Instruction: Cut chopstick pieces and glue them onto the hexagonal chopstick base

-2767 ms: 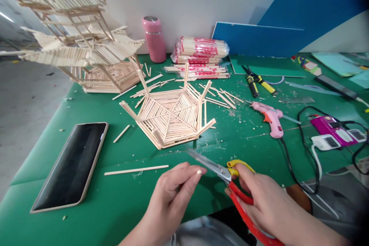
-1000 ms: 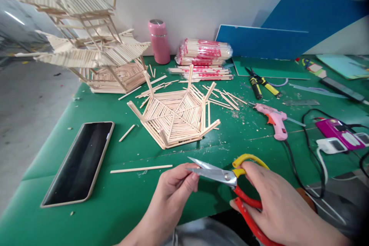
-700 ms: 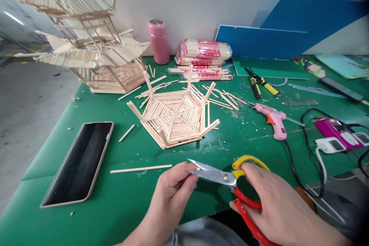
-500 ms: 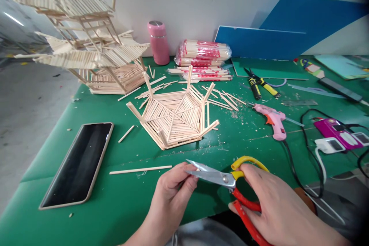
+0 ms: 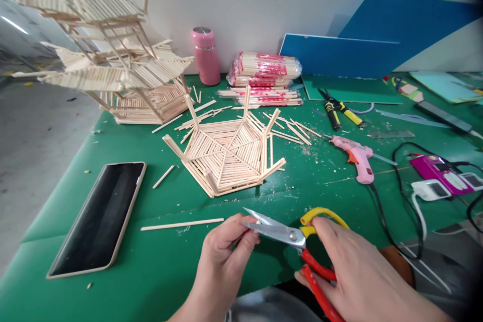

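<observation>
My right hand [image 5: 350, 261] grips scissors [image 5: 292, 236] with one yellow and one red handle; their blades are parted and point left. Close to the front edge of the table, my left hand [image 5: 226, 251] is closed in a pinch right at the blade tips. A tiny pale bit shows between the blades there, but the fingers hide most of whatever they pinch. Beyond both hands sits a six-sided base of wooden sticks [image 5: 226, 153] with short posts rising from its corners. One loose wooden stick [image 5: 182, 224] lies left of my left hand.
At left are a phone [image 5: 98, 219] and a tiered stick pavilion [image 5: 139, 105]. Behind the base stand a pink flask [image 5: 206, 58] and bagged sticks [image 5: 264, 68]. Pliers [image 5: 337, 110], a pink glue gun [image 5: 356, 158] and a purple power strip [image 5: 439, 173] with cables lie at right.
The scissors and my right hand have shifted slightly left and down, with the handles a little closer to my left hand. My left hand stays pinched at the blade tips.
</observation>
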The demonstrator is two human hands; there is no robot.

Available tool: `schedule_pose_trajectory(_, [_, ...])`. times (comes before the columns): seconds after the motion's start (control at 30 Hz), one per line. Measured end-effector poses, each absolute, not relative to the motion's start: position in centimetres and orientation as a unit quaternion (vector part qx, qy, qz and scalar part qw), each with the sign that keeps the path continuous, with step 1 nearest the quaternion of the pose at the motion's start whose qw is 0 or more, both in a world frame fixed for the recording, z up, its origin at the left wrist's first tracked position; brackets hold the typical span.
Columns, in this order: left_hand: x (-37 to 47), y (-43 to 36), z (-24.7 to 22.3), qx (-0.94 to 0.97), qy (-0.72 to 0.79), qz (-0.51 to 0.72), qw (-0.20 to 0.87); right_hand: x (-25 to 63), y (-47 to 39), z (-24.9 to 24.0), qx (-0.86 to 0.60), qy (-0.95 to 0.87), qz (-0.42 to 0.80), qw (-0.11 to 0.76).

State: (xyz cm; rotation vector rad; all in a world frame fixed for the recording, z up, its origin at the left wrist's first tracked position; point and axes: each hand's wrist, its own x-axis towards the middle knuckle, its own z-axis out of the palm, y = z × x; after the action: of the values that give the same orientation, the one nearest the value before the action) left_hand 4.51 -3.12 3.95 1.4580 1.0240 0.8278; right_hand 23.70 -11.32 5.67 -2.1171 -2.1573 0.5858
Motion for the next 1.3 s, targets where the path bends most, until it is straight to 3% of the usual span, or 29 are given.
schedule_pose_trajectory(0.27, [4.7,-3.3,4.6,0.607,0.456,0.345,0.552,24.0,-11.4,4.7,-0.665,-0.732,0.148,-0.011])
schedule_pose_trajectory(0.4, [4.7,-3.8,4.6,0.499,0.473,0.276,0.672,25.6,-11.5,4.5,-0.698,-0.697,0.167,0.002])
schedule_pose_trajectory(0.5, [4.8,-4.1,4.1,0.321,0.465,0.21,0.798,28.1,-11.5,4.3,-0.735,-0.667,0.123,-0.006])
schedule_pose_trajectory(0.6, [5.0,-4.0,3.3,0.192,0.43,0.199,0.86,30.8,-11.2,3.8,-0.75,-0.657,0.081,-0.01])
schedule_pose_trajectory(0.8, [5.4,-3.7,3.0,0.153,0.398,0.212,0.879,33.7,-10.1,3.7,-0.731,-0.68,0.048,0.025])
schedule_pose_trajectory(0.93, [5.8,-3.9,3.5,0.16,0.386,0.224,0.881,36.0,-8.9,4.4,-0.816,-0.569,0.008,0.104])
schedule_pose_trajectory(1.03, [6.2,-4.1,4.0,0.172,0.388,0.236,0.874,38.7,-7.4,4.0,-0.869,-0.48,-0.012,0.117])
schedule_pose_trajectory(1.3, [6.0,-4.2,3.6,0.174,0.389,0.264,0.866,42.1,-4.2,1.5,-0.901,-0.413,0.077,0.107])
